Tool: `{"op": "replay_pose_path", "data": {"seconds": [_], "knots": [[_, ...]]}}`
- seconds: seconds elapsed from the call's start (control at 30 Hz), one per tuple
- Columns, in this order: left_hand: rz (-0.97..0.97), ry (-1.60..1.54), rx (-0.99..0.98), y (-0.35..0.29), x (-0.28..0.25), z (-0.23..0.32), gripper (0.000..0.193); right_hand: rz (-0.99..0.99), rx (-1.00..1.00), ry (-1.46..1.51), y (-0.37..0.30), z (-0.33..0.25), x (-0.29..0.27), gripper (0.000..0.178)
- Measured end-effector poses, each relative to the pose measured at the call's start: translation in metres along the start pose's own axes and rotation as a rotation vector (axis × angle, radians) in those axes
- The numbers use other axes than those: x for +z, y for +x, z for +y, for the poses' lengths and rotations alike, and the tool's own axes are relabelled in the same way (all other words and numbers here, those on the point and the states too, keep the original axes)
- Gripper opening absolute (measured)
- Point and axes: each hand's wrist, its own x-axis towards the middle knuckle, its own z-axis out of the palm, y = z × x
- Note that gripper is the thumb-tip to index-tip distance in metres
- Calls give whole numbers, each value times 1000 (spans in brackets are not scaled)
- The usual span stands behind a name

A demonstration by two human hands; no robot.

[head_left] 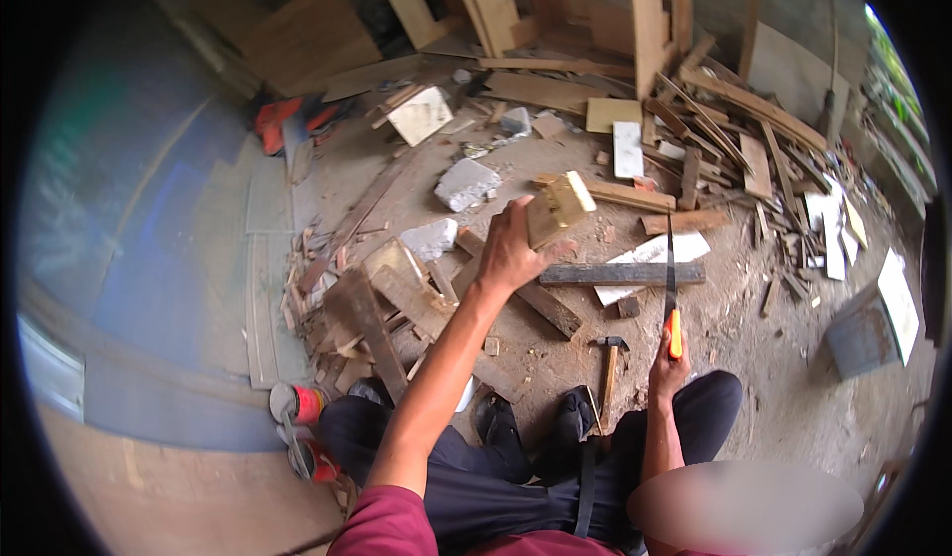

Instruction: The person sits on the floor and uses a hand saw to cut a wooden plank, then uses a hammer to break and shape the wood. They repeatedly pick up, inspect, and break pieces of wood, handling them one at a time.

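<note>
My left hand [509, 250] is raised over the floor and grips a short, pale wooden block [558, 211], its thumb spread along the underside. In my right hand [667, 368], closed and upright by my right knee, is a handsaw [671, 268] with an orange and yellow handle. The saw's narrow dark blade points away from me and crosses in front of a dark wooden beam [595, 274]. That beam lies on the floor, partly over a white board [684, 247]. A hammer [610, 370] with a wooden handle rests between my feet and the right hand.
Offcuts [382, 308] are heaped at the left, near grey concrete lumps [466, 184]. A large pile of scrap wood [754, 149] spreads at the far right. A grey bucket [863, 333] stands right; red cans [309, 404] sit by my left knee. Tall timber frames [650, 30] stand behind.
</note>
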Motion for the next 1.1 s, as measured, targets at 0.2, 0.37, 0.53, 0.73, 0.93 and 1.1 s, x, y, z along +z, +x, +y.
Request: {"op": "replay_pose_path", "data": {"seconds": [0.2,0.37,0.53,0.73,0.93,1.1], "knots": [[262,-265,-204,-44,-38,29,60,-87,-99,36,-18,3,-15,26],[433,-302,-304,-81,-49,23,45,-146,-6,136,-34,-58,-16,30],[557,-688,-483,-115,-25,15,53,-249,90,488,-68,-135,-34,27],[507,-624,-404,-131,-10,19,55,-360,25,588,-120,-224,-67,32],[532,-832,-407,-135,3,10,67,-426,31,461,-142,-244,-52,35],[519,-1091,-489,-144,-10,10,61,-447,-209,349,-145,-264,-47,32]]}}
